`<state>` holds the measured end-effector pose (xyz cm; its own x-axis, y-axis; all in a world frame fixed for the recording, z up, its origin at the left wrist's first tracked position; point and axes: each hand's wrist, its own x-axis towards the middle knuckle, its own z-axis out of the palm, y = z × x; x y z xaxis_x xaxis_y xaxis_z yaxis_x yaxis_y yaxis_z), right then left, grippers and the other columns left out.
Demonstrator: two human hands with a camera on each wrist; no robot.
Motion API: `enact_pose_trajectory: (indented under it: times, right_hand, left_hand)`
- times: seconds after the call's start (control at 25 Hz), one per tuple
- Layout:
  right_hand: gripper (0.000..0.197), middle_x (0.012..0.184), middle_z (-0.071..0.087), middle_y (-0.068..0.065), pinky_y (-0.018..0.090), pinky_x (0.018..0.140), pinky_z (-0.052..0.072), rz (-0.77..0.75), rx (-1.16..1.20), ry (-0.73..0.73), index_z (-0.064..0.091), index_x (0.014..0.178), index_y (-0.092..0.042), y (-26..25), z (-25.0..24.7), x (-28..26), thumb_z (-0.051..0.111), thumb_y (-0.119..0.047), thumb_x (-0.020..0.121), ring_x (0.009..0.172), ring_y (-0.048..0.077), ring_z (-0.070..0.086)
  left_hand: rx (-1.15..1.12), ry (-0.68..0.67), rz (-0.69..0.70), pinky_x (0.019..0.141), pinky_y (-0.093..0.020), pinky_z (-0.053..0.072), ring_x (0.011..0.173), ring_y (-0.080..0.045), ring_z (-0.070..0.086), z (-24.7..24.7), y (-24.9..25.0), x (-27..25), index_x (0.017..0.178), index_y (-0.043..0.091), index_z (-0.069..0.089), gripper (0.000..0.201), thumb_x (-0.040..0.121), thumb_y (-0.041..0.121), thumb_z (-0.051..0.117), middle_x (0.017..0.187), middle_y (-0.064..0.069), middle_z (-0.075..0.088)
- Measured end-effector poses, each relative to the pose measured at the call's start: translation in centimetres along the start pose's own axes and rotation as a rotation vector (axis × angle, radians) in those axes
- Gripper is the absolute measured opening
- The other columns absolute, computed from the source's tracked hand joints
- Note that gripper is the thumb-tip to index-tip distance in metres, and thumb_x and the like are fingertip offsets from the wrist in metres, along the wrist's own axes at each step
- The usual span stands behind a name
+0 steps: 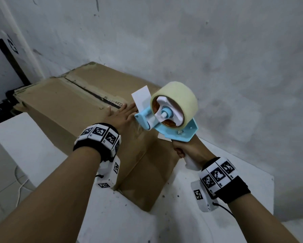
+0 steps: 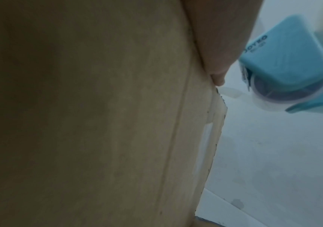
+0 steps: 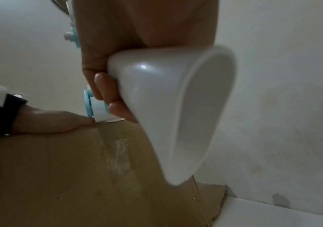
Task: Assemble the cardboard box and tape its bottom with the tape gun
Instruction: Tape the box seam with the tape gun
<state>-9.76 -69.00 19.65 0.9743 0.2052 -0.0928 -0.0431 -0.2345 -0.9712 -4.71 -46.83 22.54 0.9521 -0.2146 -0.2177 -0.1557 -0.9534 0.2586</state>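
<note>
- Cardboard box [image 1: 63, 102] is standing assembled on the white worktop [image 1: 33, 146], bottom flaps up and folded shut.
- Left hand [image 1: 122, 114] is pressing flat-fingered on the flaps.
- Right hand [image 1: 184, 149] is gripping the tape gun [image 1: 166, 116] at the near edge; the seam [image 1: 94, 92] is looking mostly untaped.

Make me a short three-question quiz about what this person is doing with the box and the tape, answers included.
1. True or false: the left hand lies flat on the cardboard box.
2. Which hand grips the tape gun: A left, B right?
3. Fill in: the seam between the top flaps, beyond the left hand, is still ____.

Key: 1 true; 2 B, the right hand holds its white handle; 3 untaped, though clear tape already clings to the near side.
</note>
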Motion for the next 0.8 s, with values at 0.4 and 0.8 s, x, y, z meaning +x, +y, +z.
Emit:
enact_pose_trajectory:
  times: [0.4, 0.8]
  right_hand:
    - [0.022, 0.046, 0.033, 0.003, 0.023, 0.043, 0.025, 0.218, 0.062, 0.035, 0.042, 0.055, -0.013, -1.0, 0.8, -0.5, 0.053, 0.001, 0.069, 0.043, 0.015, 0.029]
    - [0.016, 0.047, 0.037, 0.0, 0.02, 0.04, 0.032, 0.341, 0.178, 0.012, 0.047, 0.066, -0.013, -1.8, 2.7, -0.8, 0.049, -0.002, 0.078, 0.041, 0.012, 0.032]
  left_hand:
    - [0.048, 0.005, 0.008, 0.118, -0.05, -0.007, 0.147, -0.016, -0.007, 0.4, 0.2, -0.1, 0.149, 0.021, 0.006, 0.05, 0.101, 0.033, 0.012, 0.159, 0.001, -0.006]
    - [-0.036, 0.056, -0.046, 0.116, -0.052, -0.01, 0.148, -0.017, 0.001, 0.1, 0.1, 0.2, 0.149, 0.03, 0.006, 0.048, 0.101, 0.036, 0.013, 0.159, 0.007, 0.0]
